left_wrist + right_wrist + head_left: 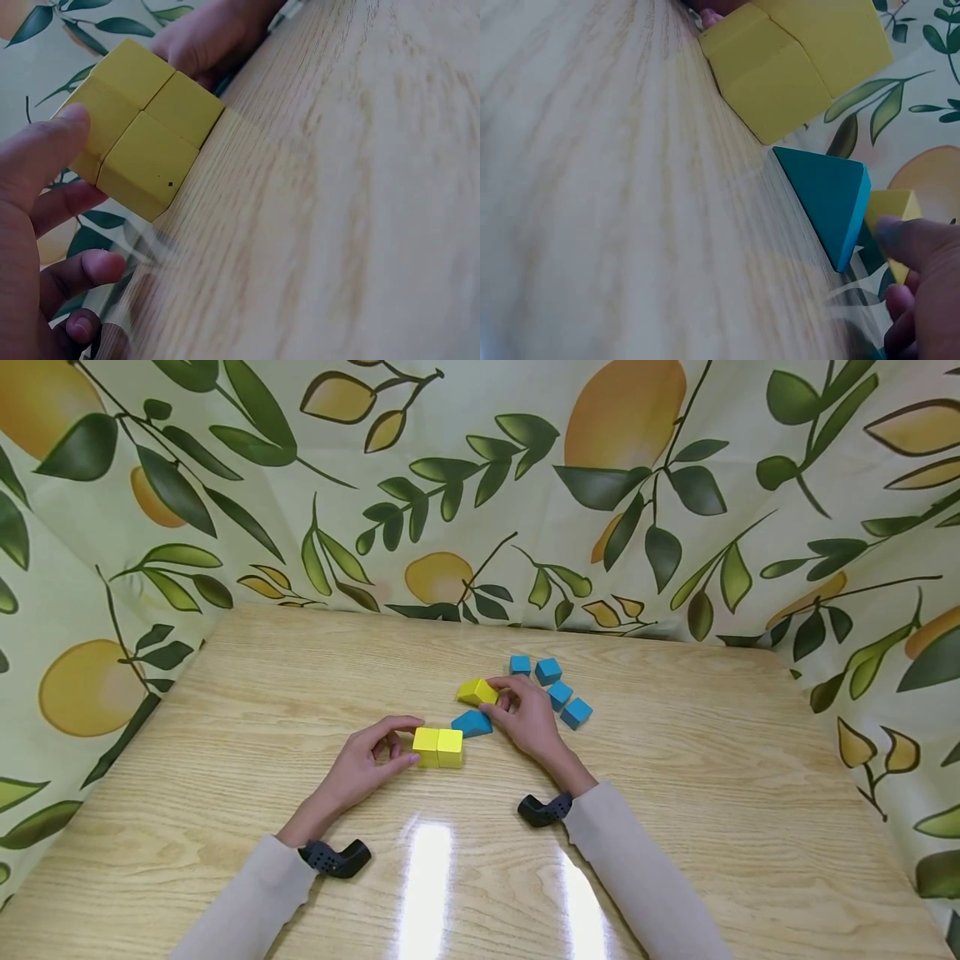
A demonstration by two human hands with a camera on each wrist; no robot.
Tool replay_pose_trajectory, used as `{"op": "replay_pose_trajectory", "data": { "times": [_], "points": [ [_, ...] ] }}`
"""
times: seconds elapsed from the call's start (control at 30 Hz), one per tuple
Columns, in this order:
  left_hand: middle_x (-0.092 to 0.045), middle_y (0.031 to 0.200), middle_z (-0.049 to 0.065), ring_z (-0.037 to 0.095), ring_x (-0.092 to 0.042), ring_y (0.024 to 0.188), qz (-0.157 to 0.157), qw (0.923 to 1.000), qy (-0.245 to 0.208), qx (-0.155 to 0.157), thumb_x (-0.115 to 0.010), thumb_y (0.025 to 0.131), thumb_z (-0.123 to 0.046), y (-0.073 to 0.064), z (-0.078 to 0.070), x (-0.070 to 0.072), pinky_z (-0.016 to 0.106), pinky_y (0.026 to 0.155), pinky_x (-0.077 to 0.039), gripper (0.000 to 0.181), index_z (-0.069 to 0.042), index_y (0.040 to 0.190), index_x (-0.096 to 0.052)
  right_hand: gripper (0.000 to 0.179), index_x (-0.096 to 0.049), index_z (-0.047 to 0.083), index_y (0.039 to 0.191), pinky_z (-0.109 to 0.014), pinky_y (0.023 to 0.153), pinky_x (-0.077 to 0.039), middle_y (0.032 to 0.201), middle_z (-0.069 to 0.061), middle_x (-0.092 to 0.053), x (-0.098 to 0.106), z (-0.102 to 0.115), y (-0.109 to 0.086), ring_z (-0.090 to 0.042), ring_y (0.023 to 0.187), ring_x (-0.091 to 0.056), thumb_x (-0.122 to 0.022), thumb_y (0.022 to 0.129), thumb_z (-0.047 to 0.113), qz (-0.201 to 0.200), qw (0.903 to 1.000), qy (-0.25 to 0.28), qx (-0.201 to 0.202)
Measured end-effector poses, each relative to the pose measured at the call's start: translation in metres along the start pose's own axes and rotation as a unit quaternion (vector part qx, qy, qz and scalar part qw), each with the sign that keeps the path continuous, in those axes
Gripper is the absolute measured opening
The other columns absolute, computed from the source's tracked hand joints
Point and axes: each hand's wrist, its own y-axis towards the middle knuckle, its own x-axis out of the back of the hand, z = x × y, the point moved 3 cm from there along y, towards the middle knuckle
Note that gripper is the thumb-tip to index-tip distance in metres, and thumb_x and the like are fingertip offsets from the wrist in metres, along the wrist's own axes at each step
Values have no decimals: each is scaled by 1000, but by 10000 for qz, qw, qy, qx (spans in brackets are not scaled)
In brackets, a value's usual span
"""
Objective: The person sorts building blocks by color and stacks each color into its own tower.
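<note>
My left hand [378, 750] grips a block of yellow cubes [438, 747] from its left side. In the left wrist view these yellow cubes [142, 139] stand stacked two high and two wide, with the thumb on the near face. Farther back, my right hand [525, 714] pinches a yellow triangular block [472, 692] between thumb and fingers. The thumb lies on that yellow piece [894, 204] in the right wrist view, where the fingers are partly hidden. Between the yellow stack and the right hand, a blue triangular block [472, 724] rests on the table with its long side down.
Several blue cubes [576, 713] sit on the wooden table [712, 793], behind and to the right of the right hand. A cloth with a fruit and leaf print [480, 568] hangs along the table's back and sides. Each wrist wears a black band [337, 858].
</note>
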Motion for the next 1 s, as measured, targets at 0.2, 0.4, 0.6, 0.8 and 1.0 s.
{"op": "replay_pose_trajectory", "data": {
  "times": [0.2,0.4,0.6,0.8,1.0],
  "points": [
    [-59,88,-1,15,-48,69,-52,9999,8,-94,-73,85,-9,-1,11,-1,25,56,-36,44,-17,127,-59,34,-68,7,113,-25,61,-46,100,-4,-61,5,6,-5,-13,76,-56,-77,82,19,-130,9994,252,206],
    [-61,95,5,19,-49,68,-118,9998,36,-180,-73,83,-2,-1,-2,1,28,55,-37,44,-5,124,-59,33,-68,9,112,-25,60,-49,98,-1,-60,11,15,-10,-10,77,-56,-78,82,20,-86,9995,250,155],
    [-62,100,8,21,-51,69,-137,9995,50,-282,-73,81,3,0,-31,6,38,54,-38,43,0,122,-59,34,-68,10,113,-26,62,-52,96,0,-59,16,31,-12,-11,80,-56,-78,82,19,8,9985,529,173],
    [-62,99,9,20,-51,68,-153,9993,29,-340,-74,80,4,0,-19,3,31,53,-37,46,1,123,-58,34,-67,8,113,-26,62,-52,99,-1,-60,16,53,-17,-11,78,-58,-78,81,16,280,9952,870,343],
    [-63,102,3,18,-51,68,-155,9993,1,-331,-76,79,0,0,6,0,27,53,-37,51,-9,126,-58,32,-68,9,110,-25,59,-51,93,2,-60,10,66,-27,-9,74,-56,-79,80,14,488,9932,891,565]
  ]
}}
